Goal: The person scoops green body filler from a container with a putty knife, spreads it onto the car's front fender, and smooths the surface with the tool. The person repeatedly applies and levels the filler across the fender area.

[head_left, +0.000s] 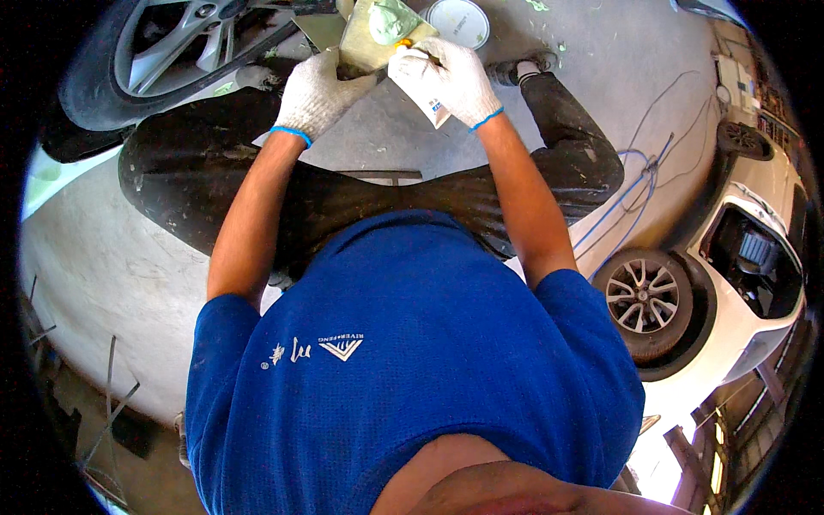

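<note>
Pinching tube (422, 88) in right hand (461, 81) | left hand (318, 93) at board (358, 50), grip unclear | putty (391, 21) out, orange dab (403, 42) apparently unmixed

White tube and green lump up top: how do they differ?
The white tube is held in the right hand; the green lump sits on the board. The white tube looks long and flat-ended; the green lump looks rounded. Both are near the picture's upper edge.
</note>
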{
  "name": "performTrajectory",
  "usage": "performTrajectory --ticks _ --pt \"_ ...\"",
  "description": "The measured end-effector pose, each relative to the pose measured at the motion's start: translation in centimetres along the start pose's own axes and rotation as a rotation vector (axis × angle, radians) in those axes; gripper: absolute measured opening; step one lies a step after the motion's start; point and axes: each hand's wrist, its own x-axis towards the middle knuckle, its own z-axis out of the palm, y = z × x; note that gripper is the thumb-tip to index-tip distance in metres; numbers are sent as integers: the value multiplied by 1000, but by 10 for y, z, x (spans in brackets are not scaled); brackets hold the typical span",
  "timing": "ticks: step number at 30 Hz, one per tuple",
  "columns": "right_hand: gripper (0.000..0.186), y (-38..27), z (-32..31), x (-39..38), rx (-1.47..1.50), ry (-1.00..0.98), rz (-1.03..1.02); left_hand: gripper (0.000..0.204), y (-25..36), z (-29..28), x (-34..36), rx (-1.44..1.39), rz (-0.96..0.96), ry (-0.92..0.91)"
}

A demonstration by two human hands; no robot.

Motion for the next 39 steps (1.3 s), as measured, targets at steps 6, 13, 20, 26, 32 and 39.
performTrajectory --ticks 6,13,20,26,32,39 --pt "35 9 -13 0 371 -145 227 50 -10 3 7 -34 -60 -4" --pt "39 137 -16 19 1221 300 548 53 -4 0 10 -73 -137 -63" --pt "28 219 0 44 1134 478 947 52 -7 5 14 -63 -152 -86" --pt "34 187 -7 47 825 388 1052 56 3 2 14 -175 -214 -131" --pt "33 89 4 35 -145 -249 -232 42 27 -2 3 -587 -158 -276" --pt "28 22 10 52 1164 -27 252 35 66 -41 -27 -757 -242 -136"
